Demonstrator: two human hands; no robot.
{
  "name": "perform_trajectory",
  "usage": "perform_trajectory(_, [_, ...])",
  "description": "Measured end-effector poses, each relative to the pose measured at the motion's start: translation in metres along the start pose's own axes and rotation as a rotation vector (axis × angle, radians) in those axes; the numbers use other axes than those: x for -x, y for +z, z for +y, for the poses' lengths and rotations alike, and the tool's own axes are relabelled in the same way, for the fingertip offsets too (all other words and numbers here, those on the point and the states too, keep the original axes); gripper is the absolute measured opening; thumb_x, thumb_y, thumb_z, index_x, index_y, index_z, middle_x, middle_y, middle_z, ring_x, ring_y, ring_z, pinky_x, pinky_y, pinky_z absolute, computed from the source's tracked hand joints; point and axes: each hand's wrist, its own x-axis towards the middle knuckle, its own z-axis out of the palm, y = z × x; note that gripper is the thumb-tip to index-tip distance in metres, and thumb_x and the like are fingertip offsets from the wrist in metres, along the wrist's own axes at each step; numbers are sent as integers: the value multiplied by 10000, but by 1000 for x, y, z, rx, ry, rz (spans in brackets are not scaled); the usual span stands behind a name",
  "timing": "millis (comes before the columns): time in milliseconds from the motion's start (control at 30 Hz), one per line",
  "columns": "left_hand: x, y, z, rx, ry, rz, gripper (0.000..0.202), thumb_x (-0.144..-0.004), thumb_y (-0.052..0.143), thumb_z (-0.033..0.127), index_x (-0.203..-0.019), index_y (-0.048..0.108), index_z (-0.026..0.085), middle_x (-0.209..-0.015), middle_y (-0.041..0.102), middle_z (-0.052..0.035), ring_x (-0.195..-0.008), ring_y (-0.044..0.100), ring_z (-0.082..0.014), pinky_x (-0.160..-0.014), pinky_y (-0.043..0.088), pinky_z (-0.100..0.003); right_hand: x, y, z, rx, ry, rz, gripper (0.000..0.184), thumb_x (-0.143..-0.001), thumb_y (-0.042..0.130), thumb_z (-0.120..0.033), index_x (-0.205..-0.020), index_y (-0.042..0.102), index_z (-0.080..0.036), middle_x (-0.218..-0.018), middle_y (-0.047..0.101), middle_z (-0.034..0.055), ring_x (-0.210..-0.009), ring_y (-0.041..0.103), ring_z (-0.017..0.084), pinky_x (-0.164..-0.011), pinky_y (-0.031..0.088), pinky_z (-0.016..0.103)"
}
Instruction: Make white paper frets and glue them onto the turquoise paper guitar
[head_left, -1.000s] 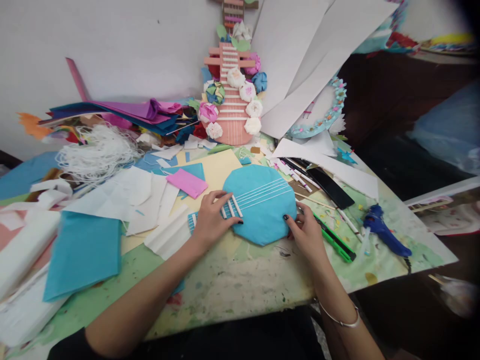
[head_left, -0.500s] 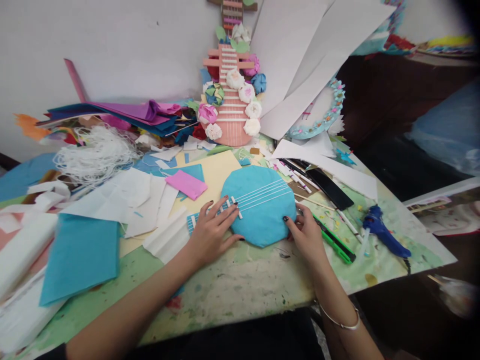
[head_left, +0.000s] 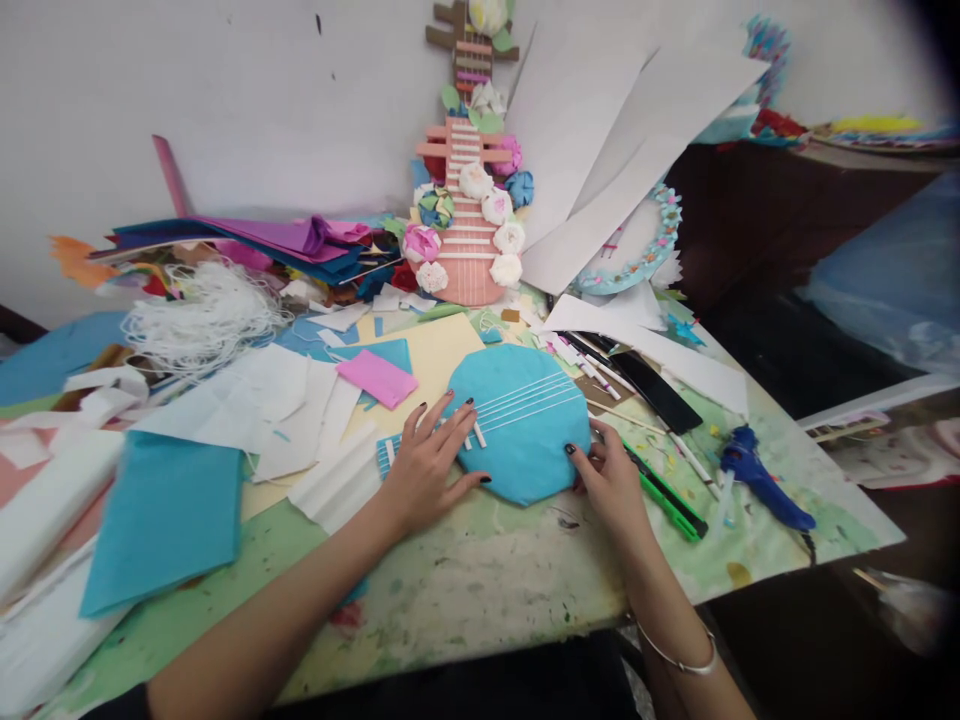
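Note:
A blue paper-covered toy instrument [head_left: 517, 460], rounded with a short neck to the left, lies on the table. White strings run across it, with small white strips set crosswise. My left hand [head_left: 427, 465] rests on the neck where it joins the body, fingers stretched out and spread, covering part of the strings and strips. At the right edge of the body is my right hand [head_left: 611, 475], its thumb on the rim and its other fingers curled by the side, gripping it. Just right of that hand lies a green utility knife [head_left: 671, 505].
A blue glue gun [head_left: 765, 480] lies at the right, near a black phone-like slab [head_left: 656, 385]. Behind stands a pink paper instrument [head_left: 469, 260] with paper flowers. Left are white string [head_left: 202, 315], a folded blue sheet [head_left: 161, 530] and a pink paper piece [head_left: 377, 377].
The view has tilted slightly upward, so things sit lower in it. My left fingers now cover more of the white strips. My right hand keeps its hold on the rim.

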Motion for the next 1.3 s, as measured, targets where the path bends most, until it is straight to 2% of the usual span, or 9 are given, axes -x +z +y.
perform_trajectory(167, [-2,-4,-4,35,14,39,599,-856,555,416,-1357,413,119,-1377,501,-161,-1362,304,-348,-1088,215,-573,-4,1,1,-238,109,2,562,-723,669,-431,-1178,463,-173,-668,613,-11,-418,508,130,-398,419,259])
perform_trajectory(267, [-1,-20,-8,88,23,337,428,-842,594,204,-1258,502,158,-1213,630,-135,-1265,452,-293,-1026,362,-504,-7,1,1,-456,199,5,561,-599,765,-403,-1045,537,-151,-648,620,-3,-437,511,128,-374,415,244])
perform_trajectory(367, [1,-44,-9,119,-15,657,275,-745,670,66,-985,623,190,-884,697,-57,-948,624,-225,-844,496,-394,-7,1,-2,-535,203,40,534,-549,795,-408,-947,553,-147,-656,631,3,-441,498,110,-378,416,234])
perform_trajectory(500, [11,-71,-9,307,-172,845,188,-707,690,29,-810,630,175,-742,647,-18,-708,624,-161,-665,511,-306,-5,2,-10,-643,163,136,545,-530,810,-412,-923,517,-173,-626,621,-23,-440,492,99,-400,414,222])
perform_trajectory(700, [17,-74,-15,613,-418,694,34,-766,670,173,-772,690,200,-760,711,-23,-737,669,-174,-715,537,-295,-4,22,-45,-829,89,272,511,-572,784,-386,-941,473,-219,-768,630,-32,-588,575,112,-507,488,227])
perform_trajectory(867, [-24,-52,-6,1099,-531,400,323,-726,703,313,-1025,643,205,-1097,682,-97,-1027,639,-251,-867,515,-360,-11,73,-86,-1060,66,216,549,-557,799,-323,-989,472,-233,-928,641,-8,-712,631,137,-629,535,279])
perform_trajectory(1000, [-56,-33,-6,1181,-527,465,383,-765,633,431,-1048,586,177,-1090,675,-131,-994,647,-248,-849,523,-369,-11,115,-106,-1096,75,86,568,-590,785,-376,-1015,431,-247,-946,657,0,-770,671,154,-726,537,309])
perform_trajectory(1133, [-56,-35,-47,1165,-637,567,495,-679,663,518,-989,583,141,-991,694,-130,-869,663,-253,-724,544,-368,-11,122,-102,-976,147,-120,546,-617,771,-401,-1003,436,-209,-930,667,53,-781,705,218,-732,544,349])
perform_trajectory(1300, [-33,-65,-124,1051,-745,598,527,-498,784,467,-872,615,136,-851,704,-79,-719,634,-214,-576,517,-293,-31,91,-85,-867,220,-113,502,-540,771,-205,-931,456,-201,-976,653,55,-667,701,200,-635,545,329])
